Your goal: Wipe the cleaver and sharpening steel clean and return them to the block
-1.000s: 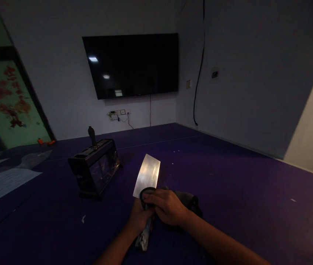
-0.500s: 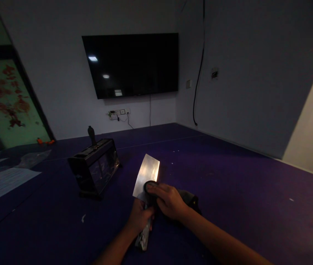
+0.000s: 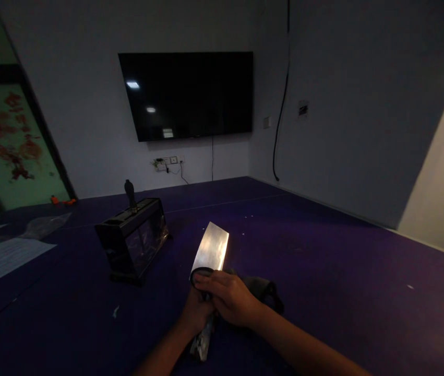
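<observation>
A cleaver (image 3: 212, 248) with a broad, shiny blade points up and away from me, its edge brightly lit. My left hand (image 3: 195, 313) is closed round its handle, whose lower end (image 3: 201, 344) looks pale and glossy, perhaps wrapped. Over the base of the blade, my right hand (image 3: 229, 300) grips a round, black-rimmed object (image 3: 202, 271). Fingers cover most of that object, so its kind is unclear. Just behind the right hand lies a dark grey and black item (image 3: 263, 288), partly hidden.
A black box-shaped stand with clear side panels (image 3: 135, 237) is on the purple surface (image 3: 323, 292) to the left, a dark handle (image 3: 130, 194) sticking up from it. Printed papers (image 3: 8, 261) and clear plastic (image 3: 45, 225) lie farther left. A television (image 3: 190, 96) hangs behind.
My right hand has slid down and left along the blade with the round object, toward the handle and my left hand. The left hand keeps its hold on the cleaver.
</observation>
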Demonstrator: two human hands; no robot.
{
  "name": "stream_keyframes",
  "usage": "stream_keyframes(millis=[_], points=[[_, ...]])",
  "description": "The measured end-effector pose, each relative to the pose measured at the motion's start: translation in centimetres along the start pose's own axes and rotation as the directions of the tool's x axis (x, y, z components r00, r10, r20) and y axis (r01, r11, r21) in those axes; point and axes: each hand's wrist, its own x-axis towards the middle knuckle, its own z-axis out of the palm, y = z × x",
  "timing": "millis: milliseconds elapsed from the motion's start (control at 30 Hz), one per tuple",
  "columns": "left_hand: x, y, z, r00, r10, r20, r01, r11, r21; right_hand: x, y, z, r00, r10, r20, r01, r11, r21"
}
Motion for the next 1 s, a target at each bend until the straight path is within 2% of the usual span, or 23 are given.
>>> stream_keyframes(millis=[200, 333, 467, 600, 833, 1000], points=[[0.1, -0.2, 0.1, 0.999, -0.033, -0.027, 0.034, 0.999, 0.030, 0.0, 0.4, 0.0, 0.999, -0.001, -0.033, 0.002, 0.999, 0.034], [0.1, -0.5, 0.0, 0.999, -0.052, 0.012, 0.052, 0.996, 0.068, -0.1, 0.7, 0.0, 0.998, 0.027, -0.049, -0.027, 1.000, 0.003], [0.1, -1.1, -0.1, 0.987, -0.163, 0.001, 0.162, 0.982, 0.101, -0.3, 1.4, -0.3, 0.987, 0.143, -0.068, -0.145, 0.989, -0.027], [0.0, -0.9, 0.0, 0.968, -0.250, -0.028, 0.251, 0.966, 0.069, -0.6, 2.7, -0.3, 0.959, 0.257, -0.122, -0.262, 0.965, -0.021], [0.1, -0.5, 0.1, 0.965, -0.261, 0.003, 0.261, 0.964, 0.044, -1.0, 4.3, 0.0, 0.907, 0.381, -0.181, -0.392, 0.919, -0.032], [0.0, -1.0, 0.0, 0.969, -0.248, 0.006, 0.248, 0.968, 0.048, -0.9, 3.9, 0.0, 0.915, 0.365, -0.171, -0.382, 0.921, -0.081]])
